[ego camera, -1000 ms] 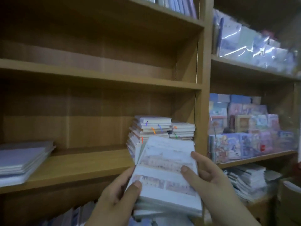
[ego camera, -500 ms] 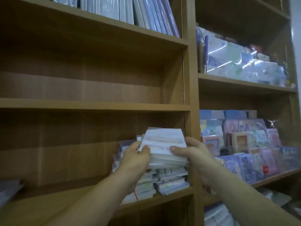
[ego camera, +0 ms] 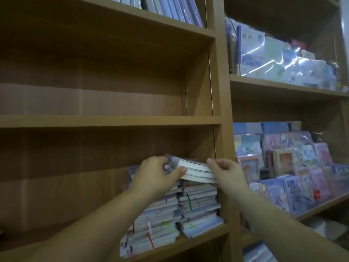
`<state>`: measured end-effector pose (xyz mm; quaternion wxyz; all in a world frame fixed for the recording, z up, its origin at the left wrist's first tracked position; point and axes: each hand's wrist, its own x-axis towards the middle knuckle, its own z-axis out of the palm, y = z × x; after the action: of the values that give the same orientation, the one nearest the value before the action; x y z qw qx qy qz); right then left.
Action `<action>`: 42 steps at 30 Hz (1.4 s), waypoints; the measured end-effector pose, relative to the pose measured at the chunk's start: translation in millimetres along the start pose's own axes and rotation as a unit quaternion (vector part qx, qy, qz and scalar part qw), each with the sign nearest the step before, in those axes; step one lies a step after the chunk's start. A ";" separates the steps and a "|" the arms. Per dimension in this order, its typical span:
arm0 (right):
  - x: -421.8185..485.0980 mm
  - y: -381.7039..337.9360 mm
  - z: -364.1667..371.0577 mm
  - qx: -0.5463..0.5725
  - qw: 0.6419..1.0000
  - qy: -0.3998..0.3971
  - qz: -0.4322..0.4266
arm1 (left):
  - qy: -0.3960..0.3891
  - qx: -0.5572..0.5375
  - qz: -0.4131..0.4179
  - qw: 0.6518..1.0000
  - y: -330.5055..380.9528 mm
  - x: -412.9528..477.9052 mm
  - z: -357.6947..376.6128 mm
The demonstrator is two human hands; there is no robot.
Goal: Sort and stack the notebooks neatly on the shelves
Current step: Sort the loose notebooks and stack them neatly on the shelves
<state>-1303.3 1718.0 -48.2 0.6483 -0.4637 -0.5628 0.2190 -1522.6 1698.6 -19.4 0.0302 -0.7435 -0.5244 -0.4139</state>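
Note:
A small bundle of white-edged notebooks (ego camera: 194,171) lies flat on top of two side-by-side notebook stacks (ego camera: 198,207) at the right end of a wooden shelf (ego camera: 198,238). My left hand (ego camera: 154,176) grips the bundle's left end, thumb across its front edge. My right hand (ego camera: 226,173) holds the right end, fingers curled at the corner next to the bookcase upright (ego camera: 224,129). Coloured ribbon markers hang from the stacks below.
The shelf board above (ego camera: 105,121) sits close over the bundle. Upright purple books (ego camera: 175,10) stand on the top shelf. The bookcase on the right holds plastic-wrapped stationery (ego camera: 283,63) and colourful card packs (ego camera: 294,167).
My hands have carried the notebook bundle up and forward from in front of me onto the top of the shelf stacks. The view has moved closer to the shelf.

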 end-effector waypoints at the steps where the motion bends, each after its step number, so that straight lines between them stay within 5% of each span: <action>1: -3.0 2.4 0.1 -0.083 0.996 0.000 -0.043 | 0.002 0.088 0.039 0.995 -0.2 -0.4 -5.5; 2: -6.9 3.0 0.8 -0.202 0.976 -0.003 -0.080 | -0.004 0.155 0.072 0.985 0.7 0.2 -11.2; 5: -20.6 -10.8 9.2 -0.485 0.834 0.068 -0.256 | -0.106 0.153 0.088 0.979 -6.9 2.2 -15.9; 8: -23.3 -22.3 25.1 -0.443 0.802 -0.073 -0.394 | -0.105 0.166 0.088 0.977 -22.1 1.1 -9.0; 11: -12.2 -14.9 41.4 -0.492 0.732 -0.082 -0.464 | -0.076 0.157 0.097 0.980 -32.0 0.9 -4.9; 18: 15.9 -26.1 36.2 -0.458 0.750 -0.099 -0.467 | -0.052 0.154 0.097 0.982 -55.9 -6.0 -17.4; 23: 6.7 -21.8 49.6 -0.513 0.745 -0.245 -0.348 | -0.046 0.142 0.089 0.985 -65.3 -15.1 -20.3; 25: -0.5 -19.1 49.7 -0.482 0.770 -0.270 -0.319 | -0.046 0.146 0.082 0.985 -63.4 -16.4 -16.7; 27: -3.5 -19.0 45.9 -0.450 0.806 -0.242 -0.300 | -0.059 0.162 0.078 0.982 -63.7 -14.9 -15.8; 31: -5.7 -13.2 49.9 -0.448 0.819 -0.195 -0.299 | -0.043 0.247 0.058 0.966 -71.9 -21.4 -20.7; 35: 3.3 -16.9 56.3 -0.385 0.863 -0.233 -0.231 | 0.017 0.128 -0.023 0.991 -91.7 -37.4 -18.8; 39: 9.2 -16.5 67.5 -0.428 0.849 -0.228 -0.211 | -0.021 0.077 -0.036 0.996 -104.1 -40.7 -16.1; 42: -1.1 -22.2 74.7 -0.468 0.848 -0.149 -0.200 | -0.051 0.082 -0.033 0.995 -115.3 -30.7 -23.5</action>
<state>-1378.5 1733.1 -34.7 0.2925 -0.5511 -0.7692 -0.1378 -1632.4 1715.9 -68.8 0.0507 -0.7411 -0.5815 -0.3319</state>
